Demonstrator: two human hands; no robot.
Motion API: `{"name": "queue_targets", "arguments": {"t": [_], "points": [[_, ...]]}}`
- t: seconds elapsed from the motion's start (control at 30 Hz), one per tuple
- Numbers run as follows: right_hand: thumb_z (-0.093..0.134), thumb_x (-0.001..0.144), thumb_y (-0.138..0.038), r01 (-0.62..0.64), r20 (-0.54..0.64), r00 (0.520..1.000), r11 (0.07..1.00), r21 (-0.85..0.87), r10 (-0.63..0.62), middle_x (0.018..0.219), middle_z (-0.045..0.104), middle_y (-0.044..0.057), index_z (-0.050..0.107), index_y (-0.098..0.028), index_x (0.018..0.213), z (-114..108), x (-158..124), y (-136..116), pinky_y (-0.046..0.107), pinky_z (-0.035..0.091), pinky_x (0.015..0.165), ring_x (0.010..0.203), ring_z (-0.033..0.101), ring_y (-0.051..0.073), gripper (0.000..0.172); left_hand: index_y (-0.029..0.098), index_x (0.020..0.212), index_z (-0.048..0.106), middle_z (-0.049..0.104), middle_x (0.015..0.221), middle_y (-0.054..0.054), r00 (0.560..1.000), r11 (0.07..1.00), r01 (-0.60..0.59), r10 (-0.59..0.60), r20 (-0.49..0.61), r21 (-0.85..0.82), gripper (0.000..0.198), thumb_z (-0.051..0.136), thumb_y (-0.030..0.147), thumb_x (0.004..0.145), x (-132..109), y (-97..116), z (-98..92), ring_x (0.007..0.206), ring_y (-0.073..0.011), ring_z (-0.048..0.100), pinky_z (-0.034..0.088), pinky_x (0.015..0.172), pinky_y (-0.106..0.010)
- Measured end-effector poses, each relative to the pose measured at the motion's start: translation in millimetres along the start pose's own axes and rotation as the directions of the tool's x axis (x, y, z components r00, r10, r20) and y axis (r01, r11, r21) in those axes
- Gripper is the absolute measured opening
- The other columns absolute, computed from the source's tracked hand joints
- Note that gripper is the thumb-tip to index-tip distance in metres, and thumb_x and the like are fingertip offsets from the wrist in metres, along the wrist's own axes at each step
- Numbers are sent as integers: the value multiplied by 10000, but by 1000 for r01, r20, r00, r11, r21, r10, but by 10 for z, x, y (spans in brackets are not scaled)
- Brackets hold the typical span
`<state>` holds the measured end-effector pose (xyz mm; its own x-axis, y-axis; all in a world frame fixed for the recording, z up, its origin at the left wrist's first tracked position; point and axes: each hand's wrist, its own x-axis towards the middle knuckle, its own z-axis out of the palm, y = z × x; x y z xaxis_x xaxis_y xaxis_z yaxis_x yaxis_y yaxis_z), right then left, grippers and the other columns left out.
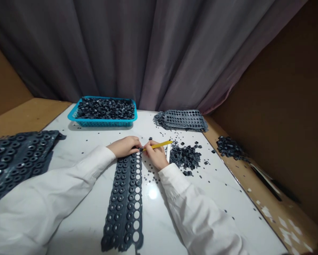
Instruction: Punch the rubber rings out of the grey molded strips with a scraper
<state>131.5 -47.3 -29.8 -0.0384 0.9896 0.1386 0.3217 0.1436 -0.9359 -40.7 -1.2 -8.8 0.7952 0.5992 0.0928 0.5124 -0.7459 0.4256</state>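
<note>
A dark grey rubber sheet (123,198) lies lengthwise in front of me, with rows of raised rings and one right-hand column of open round holes. At its far end my left hand (127,146) is closed, thumb and fingertips pinching a small black rubber ring (141,149). My right hand (156,154) grips a slim yellow pen-shaped tool (161,144) like a pencil. One end of the tool meets the ring at my left fingertips; the other points right. Fingers partly hide the ring and that contact.
A blue basket (102,123) of small black rings stands at the back left. Perforated sheets (185,119) lie at the back right, ringed sheets (12,152) at the left. Black scraps (188,157) are heaped beside a white strip (168,152). More pieces (229,148) sit on the brown ledge.
</note>
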Motion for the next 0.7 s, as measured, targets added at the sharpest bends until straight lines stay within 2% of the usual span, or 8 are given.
{"name": "queue_targets", "arguments": {"t": [0.1,0.3,0.47,0.6,0.7], "points": [[444,738,-196,-4,-48,999,999,47,6,517,565,-27,563,-178,631,6,-19,67,227,413,562,526,518,122,161,156,939,659,605,894,-62,1000,999,-11,10,13,32,179,523,219,841,-9,-5,-1,835,-174,566,413,778,-254],[444,737,-194,-16,-20,1000,999,32,17,527,580,-20,568,-180,643,25,-24,86,233,423,573,544,532,131,156,173,995,662,600,900,-65,1000,998,-26,25,13,50,225,498,239,856,-12,-30,18,833,-175,570,418,777,-265],[434,720,-172,-9,-13,1000,998,-62,8,492,552,-17,500,-184,549,49,0,-3,226,392,546,524,504,123,184,162,875,663,595,843,-64,999,991,-52,52,-2,127,185,489,221,855,-7,7,31,797,-178,565,420,744,-271],[425,708,-163,6,-9,1000,992,-126,-7,463,521,-21,468,-192,522,58,12,-78,225,361,519,505,474,122,193,155,797,640,587,801,-62,997,976,-63,70,-28,207,226,437,209,880,-9,40,67,783,-177,554,421,726,-271],[424,706,-160,4,-5,1000,990,-139,-4,457,518,-21,462,-193,518,47,12,-103,225,356,513,497,473,122,195,145,802,632,600,815,-70,994,985,-71,83,-73,156,247,410,203,892,-16,16,99,802,-179,555,424,749,-279]]}}
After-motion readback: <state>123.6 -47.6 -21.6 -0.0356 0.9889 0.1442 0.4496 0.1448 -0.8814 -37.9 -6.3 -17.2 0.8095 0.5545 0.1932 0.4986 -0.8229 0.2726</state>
